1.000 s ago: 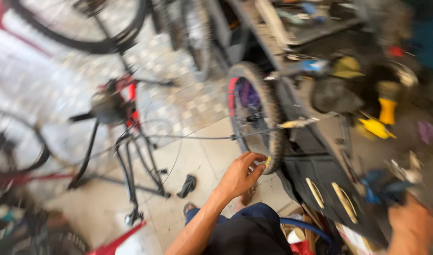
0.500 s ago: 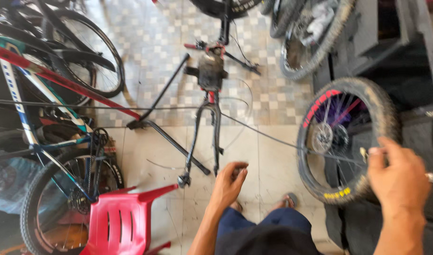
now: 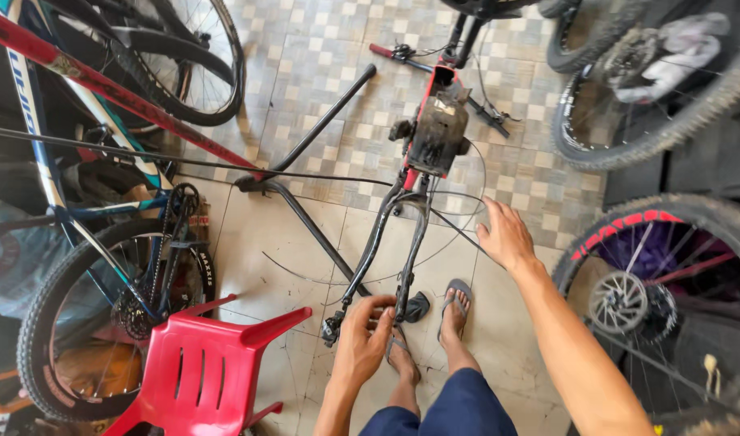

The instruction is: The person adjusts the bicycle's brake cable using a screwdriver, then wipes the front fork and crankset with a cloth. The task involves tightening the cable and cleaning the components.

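Note:
A black and red bicycle front end (image 3: pixel 434 133) hangs upside down, its two black fork legs (image 3: pixel 374 242) pointing toward me. My left hand (image 3: pixel 363 343) sits at the lower ends of the fork legs with its fingers curled; whether it grips anything is unclear. My right hand (image 3: pixel 505 236) is stretched out to the right of the fork with its fingers apart, its thumb touching a thin black cable (image 3: pixel 454 230) that runs from the fork. My feet in sandals (image 3: pixel 454 307) rest on the tiled floor below.
A red plastic chair (image 3: pixel 204 367) stands at the lower left beside a blue bicycle (image 3: pixel 103 266). A red tube (image 3: pixel 119 93) crosses at the upper left. Wheels with knobby tyres (image 3: pixel 652 274) stand at the right, and a black stand leg (image 3: pixel 305 226) lies across the floor.
The view has swung left and down from the workbench to the floor. My right hand left the small wheel and reached toward the cable. My left hand moved down to the fork ends.

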